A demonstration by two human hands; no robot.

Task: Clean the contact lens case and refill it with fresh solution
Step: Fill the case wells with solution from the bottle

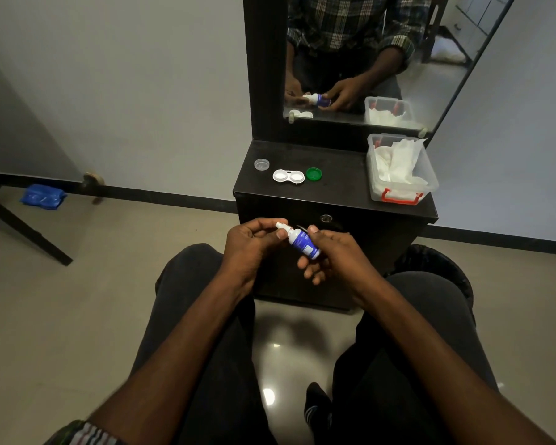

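Note:
A small blue-and-white solution bottle (304, 244) is held tilted between both hands, in front of the dark cabinet. My right hand (331, 255) grips its blue body. My left hand (252, 244) pinches the white cap end at the upper left. On the cabinet top (334, 187) lies the white contact lens case (288, 176), both wells uncovered. A green cap (314, 174) sits just right of it and a clear cap (261, 164) to its left.
A clear plastic box (402, 170) with white tissues and a red handle stands at the cabinet's right. A mirror (382, 59) rises behind. A blue packet (42, 196) lies on the floor at left, near a black frame. My knees are below.

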